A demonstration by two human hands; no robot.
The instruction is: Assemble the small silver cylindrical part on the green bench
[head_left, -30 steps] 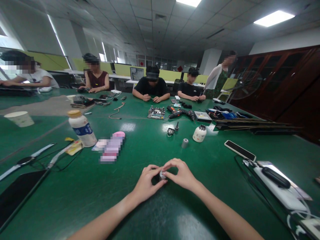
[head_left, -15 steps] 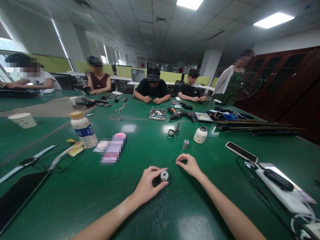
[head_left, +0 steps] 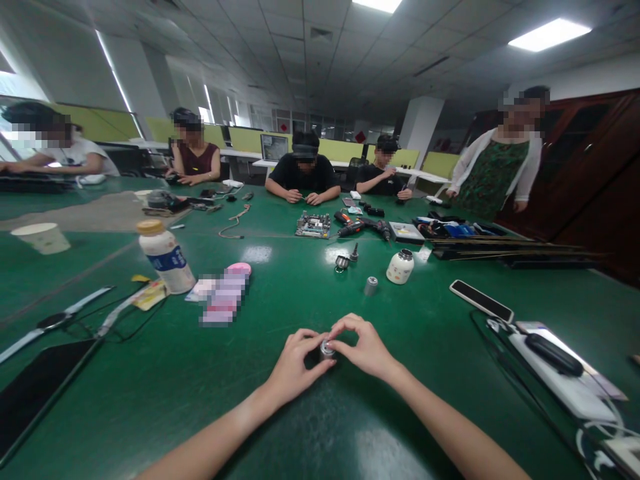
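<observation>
Between the thumb and fingers of my left hand (head_left: 295, 365) stands a small silver metal cylinder (head_left: 327, 353), upright on the green table. My right hand (head_left: 369, 348) is pinched over the cylinder's top, fingertips close to or touching its end face. Whatever those fingertips hold, if anything, is too small or hidden to name. A second silver cylinder (head_left: 371, 287) stands farther out, beyond my right hand. Behind it lie a small ring-shaped metal part (head_left: 342, 264) and a dark pointed part (head_left: 354, 253).
A white jar (head_left: 400, 268) is at the right, with a phone (head_left: 481, 301) and a cabled power strip (head_left: 557, 380) nearer. On the left are a bottle (head_left: 167, 260) and a tablet (head_left: 43, 393). Power drills (head_left: 363, 228) and a circuit board (head_left: 313, 225) lie farther back; several people are around.
My right hand has moved left and in, onto the top of the cylinder. My left hand keeps its hold. A standing person at the back right has shifted right.
</observation>
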